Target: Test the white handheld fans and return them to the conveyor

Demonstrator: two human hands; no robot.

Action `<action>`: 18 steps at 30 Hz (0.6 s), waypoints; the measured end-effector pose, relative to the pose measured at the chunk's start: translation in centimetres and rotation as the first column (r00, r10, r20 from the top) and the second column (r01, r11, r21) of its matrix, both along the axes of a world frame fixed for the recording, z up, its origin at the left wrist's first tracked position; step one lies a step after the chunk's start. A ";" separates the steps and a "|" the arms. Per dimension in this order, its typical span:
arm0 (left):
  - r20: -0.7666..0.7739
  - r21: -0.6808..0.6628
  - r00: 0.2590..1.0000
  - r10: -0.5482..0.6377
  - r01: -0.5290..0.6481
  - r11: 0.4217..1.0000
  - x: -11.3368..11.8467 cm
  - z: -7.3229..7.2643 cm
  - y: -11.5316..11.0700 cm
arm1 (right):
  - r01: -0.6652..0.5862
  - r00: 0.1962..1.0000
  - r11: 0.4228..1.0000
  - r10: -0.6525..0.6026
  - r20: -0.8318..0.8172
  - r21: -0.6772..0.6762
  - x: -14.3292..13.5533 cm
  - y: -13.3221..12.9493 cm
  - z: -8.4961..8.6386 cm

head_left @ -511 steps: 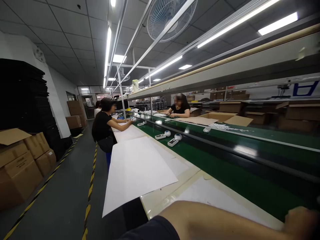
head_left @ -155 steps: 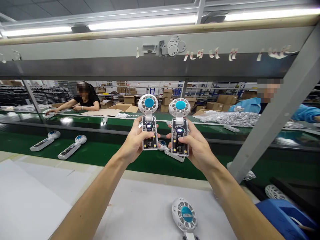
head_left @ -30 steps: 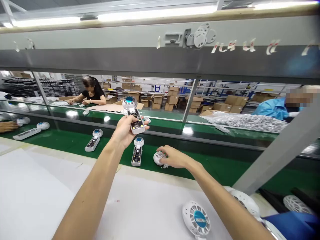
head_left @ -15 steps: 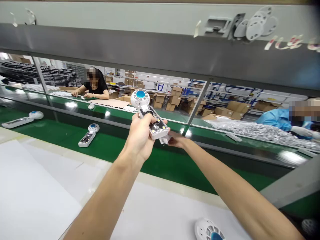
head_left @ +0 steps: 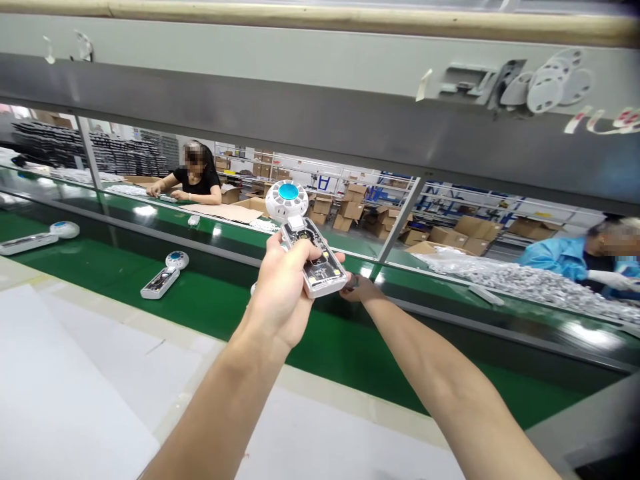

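Head view shows the handheld fan (head_left: 303,239) raised in front of the person, above the green conveyor belt (head_left: 210,310), its round white head with a blue centre tilted up and to the left. The left hand (head_left: 283,293) is wrapped around the clear-cased handle, fingers clenched on it. Judging by the thin plastic shell and exposed circuit board, the fan is light, stiff and somewhat fragile; the handle looks like the safest place to hold, not the grille. The right hand (head_left: 361,290) sits just behind the handle's lower end, mostly hidden, so I cannot tell whether it grasps anything. On the belt to the left lie 2 more fans (head_left: 161,275), (head_left: 35,238), well apart from the hands. White sheets (head_left: 75,400) cover the near table. A slanted grey post (head_left: 400,220) and the overhead beam (head_left: 300,93) stand beyond the hands. Across the belt, 2 people (head_left: 193,180), (head_left: 590,257) work.
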State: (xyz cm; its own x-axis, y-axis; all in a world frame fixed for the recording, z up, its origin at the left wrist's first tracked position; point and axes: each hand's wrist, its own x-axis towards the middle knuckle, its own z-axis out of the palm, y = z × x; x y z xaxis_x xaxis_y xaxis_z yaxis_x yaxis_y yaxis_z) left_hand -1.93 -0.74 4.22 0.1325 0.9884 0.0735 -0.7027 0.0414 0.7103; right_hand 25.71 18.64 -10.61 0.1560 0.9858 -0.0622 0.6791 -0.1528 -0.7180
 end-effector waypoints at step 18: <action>-0.090 0.030 0.995 0.050 -0.048 0.998 1.0 -0.3 -0.9 | 0.239 0.584 0.947 -0.319 -0.746 -0.217 1.0 -2.0 0.3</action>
State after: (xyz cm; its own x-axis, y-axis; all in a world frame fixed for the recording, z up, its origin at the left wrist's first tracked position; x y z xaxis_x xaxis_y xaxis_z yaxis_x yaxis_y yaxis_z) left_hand -0.91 -1.69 3.88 0.0914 0.9917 0.0904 -0.6361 -0.0117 0.7715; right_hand 26.72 16.63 -10.27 0.2786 0.8866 -0.3693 -0.1964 -0.3238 -0.9255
